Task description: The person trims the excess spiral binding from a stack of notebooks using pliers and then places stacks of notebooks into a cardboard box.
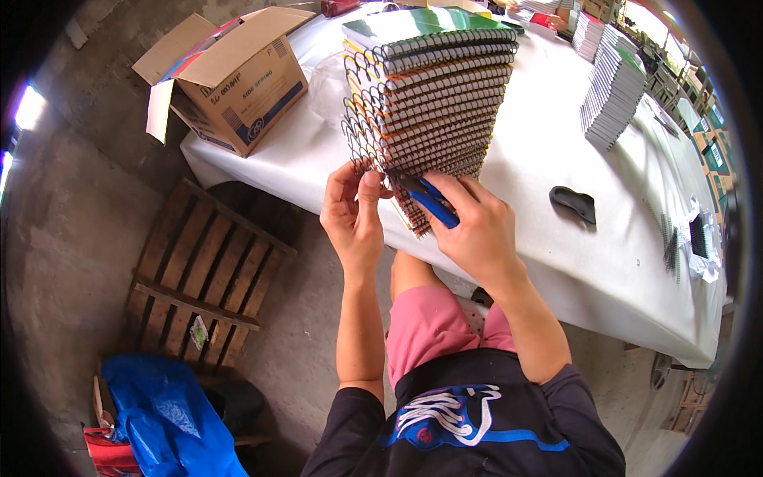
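Note:
A tall stack of spiral-bound notebooks (433, 103) rises at the table's near edge, coils facing me, with a green cover on top. My right hand (481, 226) is wrapped round a pair of blue-handled pliers (429, 200). The jaws reach the coils low on the stack's left side, where my fingers partly cover them. Close to the jaws, the thumb and fingers of my left hand (354, 211) are pinched at the end of a spiral coil, which is mostly hidden.
An open cardboard box (238, 91) stands left on the white-covered table (548, 103). To the right are a black curved object (573, 204), another notebook stack (613, 95) and loose black coils (671, 246). A wooden pallet (203, 274) and blue plastic sheet (167, 413) lie at lower left.

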The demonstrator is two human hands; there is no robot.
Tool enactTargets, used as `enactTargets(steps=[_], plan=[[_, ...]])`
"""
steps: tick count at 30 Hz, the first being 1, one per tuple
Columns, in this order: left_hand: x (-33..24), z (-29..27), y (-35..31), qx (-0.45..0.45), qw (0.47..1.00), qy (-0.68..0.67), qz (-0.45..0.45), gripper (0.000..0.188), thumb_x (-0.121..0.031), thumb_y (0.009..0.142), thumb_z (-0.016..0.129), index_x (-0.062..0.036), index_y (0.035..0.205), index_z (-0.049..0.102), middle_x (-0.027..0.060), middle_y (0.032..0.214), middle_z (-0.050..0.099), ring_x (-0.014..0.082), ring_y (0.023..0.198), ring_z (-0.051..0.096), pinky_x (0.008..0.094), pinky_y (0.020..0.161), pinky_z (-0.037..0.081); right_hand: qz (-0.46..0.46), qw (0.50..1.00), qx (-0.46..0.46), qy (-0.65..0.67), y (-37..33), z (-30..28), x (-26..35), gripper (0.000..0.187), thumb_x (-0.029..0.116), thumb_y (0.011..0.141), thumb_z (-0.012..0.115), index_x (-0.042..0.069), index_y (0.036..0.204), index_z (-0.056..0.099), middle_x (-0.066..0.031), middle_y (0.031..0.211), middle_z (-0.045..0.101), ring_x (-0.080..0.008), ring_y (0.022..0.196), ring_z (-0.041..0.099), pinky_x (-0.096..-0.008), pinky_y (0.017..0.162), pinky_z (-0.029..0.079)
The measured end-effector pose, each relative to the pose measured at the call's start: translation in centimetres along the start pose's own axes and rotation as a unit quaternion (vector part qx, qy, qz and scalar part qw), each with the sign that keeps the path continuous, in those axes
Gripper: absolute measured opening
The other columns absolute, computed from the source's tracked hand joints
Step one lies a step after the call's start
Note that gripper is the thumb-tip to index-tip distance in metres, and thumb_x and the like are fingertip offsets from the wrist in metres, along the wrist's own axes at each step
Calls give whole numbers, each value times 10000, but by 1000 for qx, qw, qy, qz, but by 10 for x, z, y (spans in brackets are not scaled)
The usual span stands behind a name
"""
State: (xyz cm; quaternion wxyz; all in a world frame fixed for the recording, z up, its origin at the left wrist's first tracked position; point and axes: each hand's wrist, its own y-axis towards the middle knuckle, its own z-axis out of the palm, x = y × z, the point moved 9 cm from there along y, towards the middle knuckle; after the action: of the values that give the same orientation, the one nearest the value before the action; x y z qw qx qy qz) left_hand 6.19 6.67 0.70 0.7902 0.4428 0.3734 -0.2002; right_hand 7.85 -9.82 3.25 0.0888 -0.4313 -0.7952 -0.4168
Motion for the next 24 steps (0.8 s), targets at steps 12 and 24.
enactTargets(steps=[12, 24], plan=[[-5, 0, 1, 32, 999, 10, 18, 232, -117, 918, 577, 45, 1083, 566, 61, 893, 620, 87, 753, 579, 244, 633, 520, -75, 987, -86, -112, 4, -24, 26, 443, 243, 677, 740, 153, 1090, 608, -22, 964, 549, -225, 916, 541, -398, 810, 353], [-6, 2, -2, 26, 998, 19, 51, 231, -131, 924, 569, 45, 1073, 559, 57, 900, 607, 95, 754, 576, 253, 626, 525, -55, 997, -38, -34, 8, -5, 5, 443, 130, 649, 724, 147, 1071, 590, -47, 792, 582, -270, 723, 628, -402, 595, 502]])
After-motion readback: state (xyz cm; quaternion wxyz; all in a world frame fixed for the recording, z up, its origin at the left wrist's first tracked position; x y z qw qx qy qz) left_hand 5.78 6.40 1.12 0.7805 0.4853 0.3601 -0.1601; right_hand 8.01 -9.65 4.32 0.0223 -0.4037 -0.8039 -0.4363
